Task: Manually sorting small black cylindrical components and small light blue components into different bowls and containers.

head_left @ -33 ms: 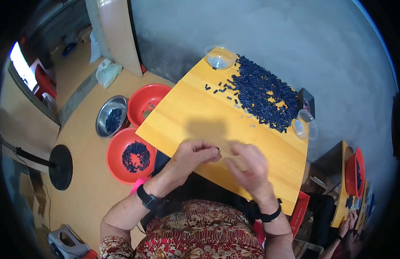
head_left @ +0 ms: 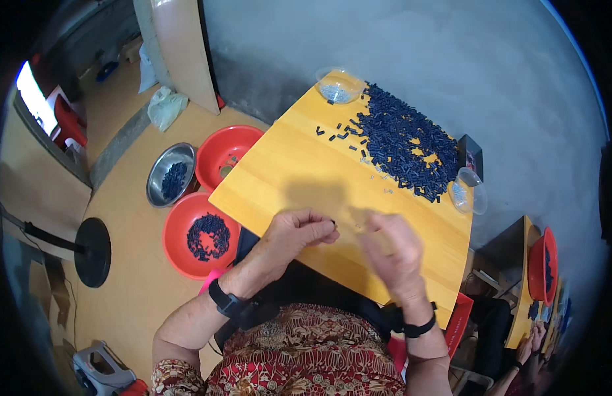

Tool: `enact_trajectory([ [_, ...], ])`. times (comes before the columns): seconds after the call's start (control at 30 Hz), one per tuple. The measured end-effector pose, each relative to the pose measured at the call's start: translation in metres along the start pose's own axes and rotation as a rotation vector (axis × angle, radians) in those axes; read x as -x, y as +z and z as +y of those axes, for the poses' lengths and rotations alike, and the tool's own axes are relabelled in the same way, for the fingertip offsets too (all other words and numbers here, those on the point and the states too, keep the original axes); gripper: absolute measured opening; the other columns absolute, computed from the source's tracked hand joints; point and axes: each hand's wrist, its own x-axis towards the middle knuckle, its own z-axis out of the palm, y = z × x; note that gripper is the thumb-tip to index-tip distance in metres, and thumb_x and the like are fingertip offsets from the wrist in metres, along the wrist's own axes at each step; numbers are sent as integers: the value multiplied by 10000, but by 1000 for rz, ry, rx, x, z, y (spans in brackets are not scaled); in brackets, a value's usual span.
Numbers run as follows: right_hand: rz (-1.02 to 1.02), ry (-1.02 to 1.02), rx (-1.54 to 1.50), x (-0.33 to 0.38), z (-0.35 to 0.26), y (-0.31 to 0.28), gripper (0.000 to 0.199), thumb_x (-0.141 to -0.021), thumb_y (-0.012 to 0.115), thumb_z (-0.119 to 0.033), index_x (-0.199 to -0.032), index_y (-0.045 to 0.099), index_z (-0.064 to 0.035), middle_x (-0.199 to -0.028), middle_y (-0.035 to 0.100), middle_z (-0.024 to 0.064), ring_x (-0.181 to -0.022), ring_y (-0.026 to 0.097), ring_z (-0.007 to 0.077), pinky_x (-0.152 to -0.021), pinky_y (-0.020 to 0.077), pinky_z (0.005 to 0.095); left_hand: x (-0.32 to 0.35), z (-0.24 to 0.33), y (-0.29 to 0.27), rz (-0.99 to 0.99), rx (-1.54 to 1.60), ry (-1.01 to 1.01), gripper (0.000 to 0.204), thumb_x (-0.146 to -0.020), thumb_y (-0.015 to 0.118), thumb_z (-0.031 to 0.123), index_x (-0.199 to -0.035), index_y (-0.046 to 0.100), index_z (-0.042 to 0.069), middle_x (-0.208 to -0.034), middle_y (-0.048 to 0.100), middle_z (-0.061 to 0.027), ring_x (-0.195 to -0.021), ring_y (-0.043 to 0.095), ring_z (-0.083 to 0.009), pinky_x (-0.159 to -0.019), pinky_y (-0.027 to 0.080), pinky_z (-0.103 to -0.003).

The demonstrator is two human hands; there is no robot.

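My left hand [head_left: 296, 235] is closed above the near edge of the wooden table [head_left: 273, 191], thumb and forefinger pinched on a small dark piece [head_left: 333, 224]. Only a tip of that piece shows between the fingers. To its right my right hand [head_left: 394, 254] hovers over the tabletop, apart from the left. Motion smears its fingers, and I cannot tell what is in them. Farther back lies a wide heap of short dark-blue tube-like pieces [head_left: 391, 125], with several strays and a few tiny clear bits [head_left: 384, 176] on its near side.
Clear plastic bowls [head_left: 341, 94] [head_left: 465, 193] with small pale parts stand at the table's far left and right. On the floor at left are two red basins [head_left: 177, 254] [head_left: 213, 142] and a steel bowl [head_left: 162, 158]. Another person's hands [head_left: 533, 340] show at lower right.
My right hand has moved to the right, away from the left hand. My left hand keeps its pinch in nearly the same place.
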Motion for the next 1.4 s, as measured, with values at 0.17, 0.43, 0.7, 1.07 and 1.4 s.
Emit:
enact_trajectory([
  [0.17, -15, 260, -53, -22, 25, -45, 127, -833, 655, -10, -952, 653, 32, -855, 642, 117, -769, 628, 198, -719, 499, 295, -4, 10, -10, 52, 21, 65, 208, -953, 600, 210, -1031, 657, 26, -938, 691, -63, -903, 664, -151, -873, 513, -284],
  [0.43, -10, 360, -169, -54, 39, -45, 106, -859, 631, -41, -927, 665, 33, -824, 625, 60, -753, 579, 119, -693, 469, 253, -8, 10, -18, 128, 6, 106, 215, -941, 615, 198, -1035, 654, 8, -937, 696, -77, -873, 670, -154, -851, 519, -283],
  [0.7, -220, 44, -208, -66, 16, -4, 192, -795, 696, -57, -976, 663, -4, -868, 644, 102, -798, 623, 214, -718, 497, 320, -6, 6, -13, 52, -2, 100, 214, -931, 626, 178, -1027, 663, -10, -911, 688, -70, -872, 639, -131, -842, 491, -256],
  [1.07, -188, -91, -154, -39, -5, 27, 267, -712, 777, -63, -946, 650, -44, -875, 644, 97, -816, 626, 285, -706, 495, 371, -4, 3, -11, 0, 163, -19, 226, -940, 630, 203, -1103, 667, 50, -1027, 659, -6, -939, 611, -71, -873, 491, -220],
  [1.4, -166, -206, -74, -43, -4, 26, 223, -717, 764, -58, -909, 652, -36, -846, 647, 101, -790, 624, 274, -685, 489, 369, -6, 3, -13, 54, 136, 2, 207, -928, 638, 215, -1039, 689, 48, -919, 672, -7, -876, 587, -61, -800, 450, -212],
])
